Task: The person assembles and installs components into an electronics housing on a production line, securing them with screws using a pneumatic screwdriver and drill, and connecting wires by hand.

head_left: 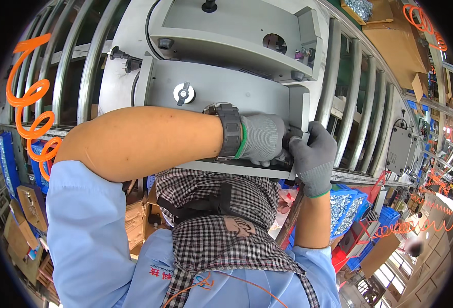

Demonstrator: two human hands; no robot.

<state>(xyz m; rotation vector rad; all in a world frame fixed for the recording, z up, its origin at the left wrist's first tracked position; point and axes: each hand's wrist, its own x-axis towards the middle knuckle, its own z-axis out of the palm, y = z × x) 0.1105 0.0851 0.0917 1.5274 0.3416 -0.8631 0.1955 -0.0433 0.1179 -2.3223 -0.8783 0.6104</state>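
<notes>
An open grey sheet-metal housing lies on a pale board. Left grey-gloved hand: fingers curled inside the housing's right corner. Right grey-gloved hand: fingers bent at that corner. Held contents, either hand: cannot tell. Light-blue shirt: red lettering.

Grey casing, black-and-white checked apron

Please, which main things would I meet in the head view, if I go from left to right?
Orange coiled hose, black plugs, black knob on white disc, black wristwatch, gloved left hand, gloved right hand, grey panel.
</notes>
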